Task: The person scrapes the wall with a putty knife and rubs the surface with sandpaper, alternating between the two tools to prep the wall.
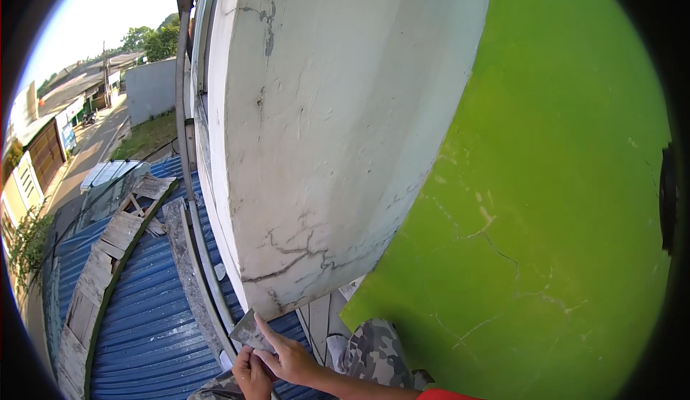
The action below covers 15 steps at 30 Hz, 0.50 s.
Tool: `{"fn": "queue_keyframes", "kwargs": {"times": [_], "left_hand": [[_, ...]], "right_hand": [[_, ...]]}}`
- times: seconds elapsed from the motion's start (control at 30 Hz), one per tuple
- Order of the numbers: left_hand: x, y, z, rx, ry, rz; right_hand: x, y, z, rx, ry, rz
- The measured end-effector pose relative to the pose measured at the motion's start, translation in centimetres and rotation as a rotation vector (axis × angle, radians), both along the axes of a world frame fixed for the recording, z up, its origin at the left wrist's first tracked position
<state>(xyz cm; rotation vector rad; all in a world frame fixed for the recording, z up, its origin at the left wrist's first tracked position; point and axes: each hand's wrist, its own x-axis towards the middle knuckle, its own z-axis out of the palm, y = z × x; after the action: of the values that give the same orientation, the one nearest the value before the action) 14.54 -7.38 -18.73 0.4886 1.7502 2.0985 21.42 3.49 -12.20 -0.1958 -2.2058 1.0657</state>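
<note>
Both my hands meet at the bottom edge of the view, low against a cracked white wall [316, 134]. My left hand [250, 377] grips the handle end of a grey, dirty scraper [246, 332] from below. My right hand [291, 359] holds the same scraper from the right, its index finger stretched along the blade. The blade's tip points up toward the cracked lower edge of the white wall [287, 296]. My right forearm runs in from the lower right, ending in a red sleeve [445, 394].
A bright green wall [546, 206] with hairline cracks fills the right side. Below lies a blue corrugated roof [154, 314] with weathered wooden boards [108, 256] along its edge. My camouflage trouser leg [374, 357] shows by the wall. A street, houses and a parked car [108, 177] lie far below left.
</note>
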Motion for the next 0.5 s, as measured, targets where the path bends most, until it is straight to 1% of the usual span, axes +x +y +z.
{"fn": "queue_keyframes", "kwargs": {"times": [0.03, 0.07, 0.1, 0.13, 0.2, 0.23, 0.27, 0.3, 0.33, 0.37, 0.43, 0.47, 0.5], "left_hand": [[0.9, 0.4, 0.6, -0.019, -0.022, -0.007], [0.6, 0.3, -3.9, 0.051, -0.079, -0.054], [0.7, 0.6, -3.5, -0.035, 0.060, -0.036], [1.1, 0.8, -3.1, -0.125, 0.196, -0.016], [0.5, 1.6, -4.6, 0.353, -0.439, -0.159], [0.5, 1.7, -5.1, 0.586, -0.761, -0.231], [0.7, 2.0, -5.6, 0.508, -0.743, -0.198], [1.3, 2.6, -3.1, 0.431, -0.723, -0.164], [1.5, 2.9, -1.8, 0.352, -0.703, -0.131], [1.3, 2.9, -2.9, 0.343, -0.633, -0.152], [1.3, 3.2, -2.8, 0.341, -0.605, -0.158], [1.1, 3.4, -2.6, 0.340, -0.589, -0.161], [0.9, 3.2, -2.2, 0.352, -0.491, -0.134]], "right_hand": [[-0.1, 0.0, -0.8, 0.180, 0.005, -0.061], [-0.2, 0.3, -1.3, 0.364, 0.014, -0.122], [0.8, -0.5, -0.5, 0.128, -0.354, -0.042], [1.0, -0.5, -0.7, 0.162, -0.332, -0.062], [1.3, -0.3, -1.2, 0.229, -0.290, -0.102], [1.4, -0.1, -1.5, 0.210, -0.327, -0.097], [1.6, 0.0, -1.8, 0.223, -0.339, -0.096], [1.7, 0.1, -2.0, 0.236, -0.350, -0.096], [1.9, 0.3, -2.2, 0.248, -0.360, -0.097], [2.0, 0.5, -2.5, 0.246, -0.329, -0.075], [2.3, 0.9, -2.3, 0.236, -0.266, -0.026], [2.9, 1.4, -2.0, 0.246, -0.283, -0.158], [3.6, 2.0, -0.3, 0.252, -0.298, -0.291]]}}
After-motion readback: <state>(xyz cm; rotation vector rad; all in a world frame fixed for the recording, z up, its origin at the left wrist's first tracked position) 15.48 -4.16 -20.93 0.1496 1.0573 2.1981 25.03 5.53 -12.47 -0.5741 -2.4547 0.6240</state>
